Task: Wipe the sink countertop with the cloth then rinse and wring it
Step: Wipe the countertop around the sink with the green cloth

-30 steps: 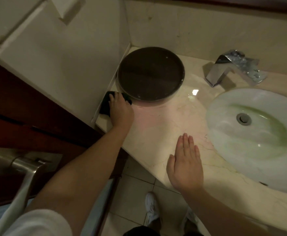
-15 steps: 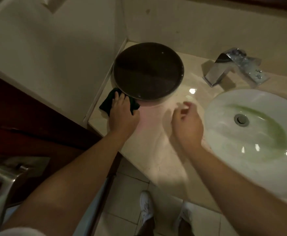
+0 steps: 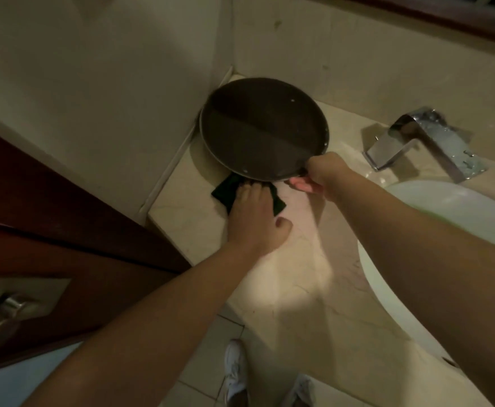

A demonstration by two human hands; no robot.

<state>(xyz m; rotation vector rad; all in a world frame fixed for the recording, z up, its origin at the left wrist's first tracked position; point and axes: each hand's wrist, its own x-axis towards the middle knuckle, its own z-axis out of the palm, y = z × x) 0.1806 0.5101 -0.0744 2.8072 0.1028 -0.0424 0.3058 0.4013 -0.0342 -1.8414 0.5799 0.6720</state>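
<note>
Dark cloth (image 3: 224,191) pressed flat on surface (image 3: 293,277) under left hand (image 3: 255,221), fingers spread, palm down; nothing gripped. Cloth's far edge tucked beneath near rim of round dark tray (image 3: 263,129) in far-left corner. Tray rim pinched by right hand (image 3: 321,174), closed on near-right edge; tray seemingly tilted up there, though lift hard to confirm. Coming wipe judged to run farther away, under tray. Left hand nearer cloth. Sink basin (image 3: 445,212) and faucet (image 3: 425,139) at right, well apart from cloth.

The left hand (image 3: 255,218) and tray (image 3: 263,129) hide most of the cloth (image 3: 224,190); the right edge cuts off the sink (image 3: 451,207).
</note>
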